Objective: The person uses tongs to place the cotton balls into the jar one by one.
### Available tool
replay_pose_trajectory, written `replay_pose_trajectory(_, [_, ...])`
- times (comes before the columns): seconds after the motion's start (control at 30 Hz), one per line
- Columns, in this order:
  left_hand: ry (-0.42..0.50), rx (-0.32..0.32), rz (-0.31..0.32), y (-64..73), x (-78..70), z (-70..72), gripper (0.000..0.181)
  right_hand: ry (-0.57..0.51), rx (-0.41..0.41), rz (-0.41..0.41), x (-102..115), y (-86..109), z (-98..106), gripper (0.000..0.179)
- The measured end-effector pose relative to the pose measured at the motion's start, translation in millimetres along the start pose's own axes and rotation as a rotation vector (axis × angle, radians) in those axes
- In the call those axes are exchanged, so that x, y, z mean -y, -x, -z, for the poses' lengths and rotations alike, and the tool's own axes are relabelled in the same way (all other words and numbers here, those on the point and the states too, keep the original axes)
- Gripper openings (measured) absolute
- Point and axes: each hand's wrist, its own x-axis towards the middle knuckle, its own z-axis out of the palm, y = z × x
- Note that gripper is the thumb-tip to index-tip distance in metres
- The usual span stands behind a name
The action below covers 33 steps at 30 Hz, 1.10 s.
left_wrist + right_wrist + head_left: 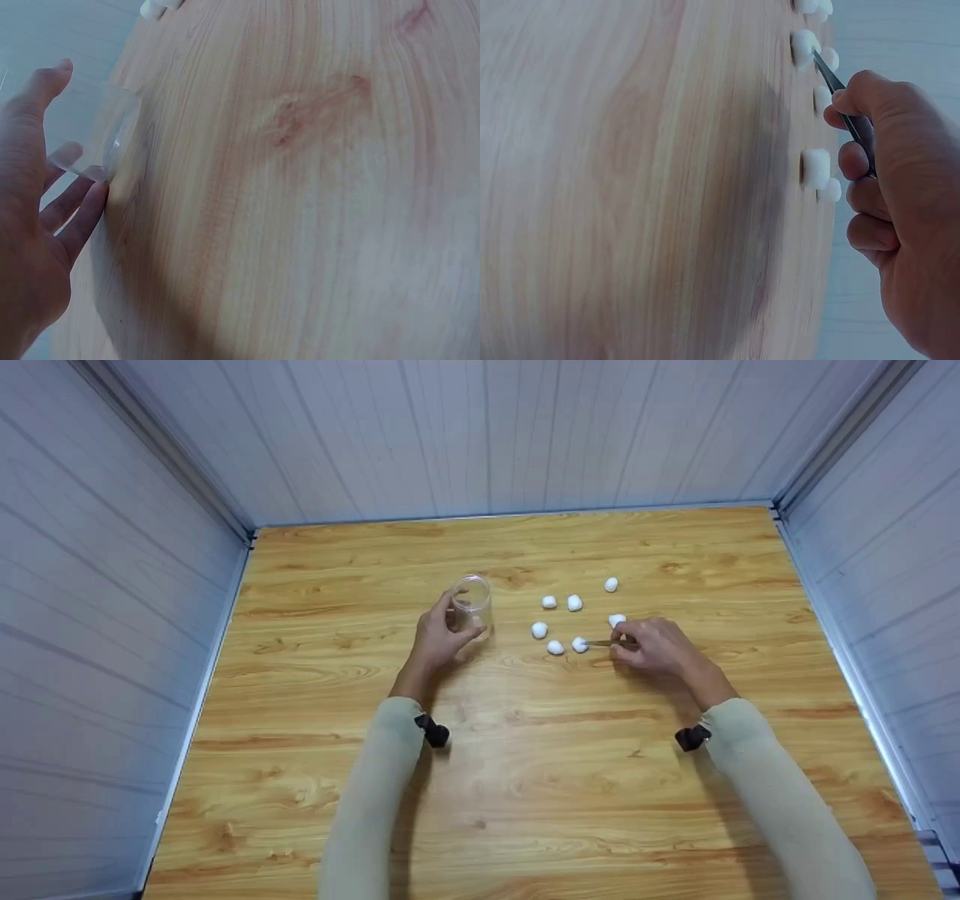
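Observation:
My left hand [442,634] grips a clear plastic cup [472,611], which stands upright on the table; in the left wrist view the thumb and fingers [82,214] curve around its wall. Over to the right, my right hand [654,646] holds a pair of tweezers [840,97] between thumb and fingers. The tweezer tips touch a white cotton ball [580,645] on the tabletop. Another cotton ball [616,619] lies right by the right hand's knuckles, partly covered by them in the head view.
Several more cotton balls lie between and beyond the hands, among them one near the cup [539,630], one in front [555,647] and one farthest back [611,584]. The wood-grain table [525,780] is bounded by pale panel walls [480,442] at the back and both sides.

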Motion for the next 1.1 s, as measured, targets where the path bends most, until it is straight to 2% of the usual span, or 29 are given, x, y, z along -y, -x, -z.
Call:
replay_pose_trajectory(0.2, [-0.005, 0.01, 0.019, 0.8, -5.4, 1.6, 0.076, -0.007, 0.003, -0.008, -1, 0.3, -1, 0.01])
replay_pose_trajectory(0.5, [-0.007, 0.012, 0.021, -0.4, -5.2, 0.4, 0.076, -0.019, 0.008, -0.02, -1, 1.1, -1, 0.01])
replay_pose_trajectory(0.97, [-0.012, 0.014, 0.023, -0.3, -1.6, 0.8, 0.076, -0.016, -0.01, -0.009, 0, -1.0, 4, 0.011])
replay_pose_trajectory(1.0, [-0.001, 0.013, 0.014, -2.2, 4.5, 0.0, 0.077, -0.015, -0.015, -0.002, 0, -1.3, 4, 0.01])
replay_pose_trajectory(1.1, [0.0, 0.015, 0.013, -2.9, 6.1, -0.7, 0.078, -0.014, -0.022, 0.008, 0, -2.3, 6, 0.009])
